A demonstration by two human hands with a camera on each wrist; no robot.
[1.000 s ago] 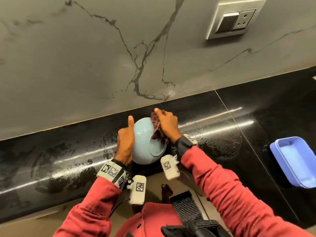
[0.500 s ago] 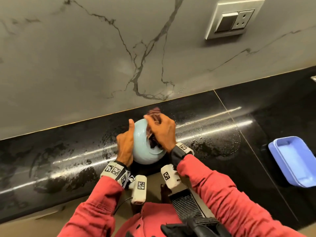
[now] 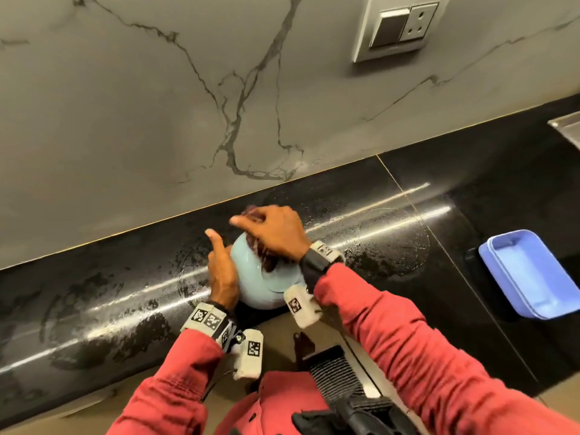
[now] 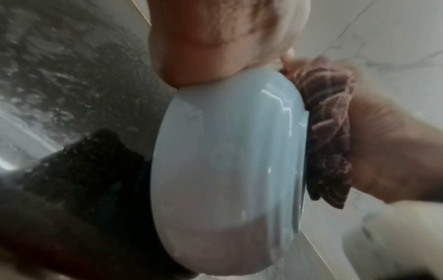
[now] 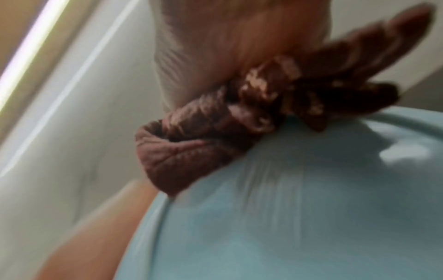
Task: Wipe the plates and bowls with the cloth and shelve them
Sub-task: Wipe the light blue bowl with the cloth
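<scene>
Nearest, two red sleeves reach over the counter edge, each wrist strapped with marker-tagged bands. Just beyond, the left hand (image 3: 221,271) grips one smooth, glossy pale-blue bowl (image 3: 265,287), tipped on its side above the black stone counter (image 3: 94,296), thumb raised along the rim. The right hand (image 3: 276,235) clutches one bunched brown ribbed cloth (image 4: 328,132) and presses it into the bowl's open side; the wrist view is blurred, so the exact spot of contact is probably the inner wall. Water streaks and ring marks lie on the polished counter. Further right sits one rectangular blue plastic tub (image 3: 530,274), seemingly holding nothing. Behind rises a grey veined marble wall (image 3: 157,105) with one switch-and-socket plate (image 3: 400,26).
</scene>
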